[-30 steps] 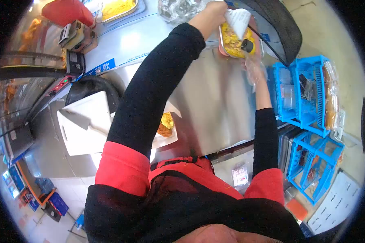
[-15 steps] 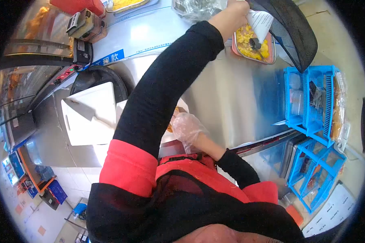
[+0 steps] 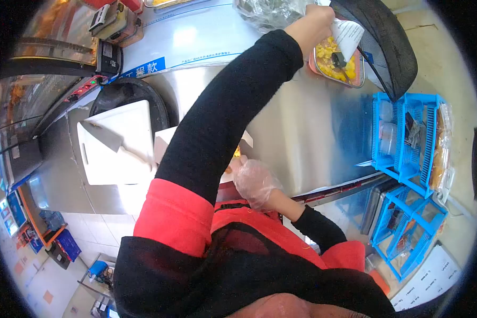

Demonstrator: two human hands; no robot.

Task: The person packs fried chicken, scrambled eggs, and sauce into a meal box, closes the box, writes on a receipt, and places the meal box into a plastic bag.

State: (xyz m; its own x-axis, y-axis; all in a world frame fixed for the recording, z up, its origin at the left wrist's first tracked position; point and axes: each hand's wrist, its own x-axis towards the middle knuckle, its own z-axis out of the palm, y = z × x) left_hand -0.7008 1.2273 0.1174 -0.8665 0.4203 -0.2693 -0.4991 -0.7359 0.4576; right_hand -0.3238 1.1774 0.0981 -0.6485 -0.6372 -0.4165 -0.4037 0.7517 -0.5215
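Note:
At the top, my left hand [image 3: 318, 24] is closed at the raised edge of a black mesh cover [image 3: 389, 42], beside a printed white paper [image 3: 349, 37]. Below the paper is a glass tray [image 3: 362, 77] of chopped yellow food [image 3: 331, 63], with a dark-handled spoon [image 3: 340, 60] in it. My right hand [image 3: 254, 183], in a clear plastic glove, has its fingers drawn together at yellow and brown food [image 3: 237, 152] in a white paper box [image 3: 246, 139] near my body. My left sleeve hides part of the box; what the fingers hold is not visible.
A knife [image 3: 103, 136] lies on a white cutting board [image 3: 116, 153] to the left, over a round black object [image 3: 159, 106]. Blue baskets [image 3: 403, 143] stand at the right. A clear plastic bag [image 3: 270, 13] and a lidded container [image 3: 116, 24] are farther back.
My right hand has moved from the yellow food tray down and left to the white box. My left hand remains at the mesh cover. The whole view has shifted slightly.

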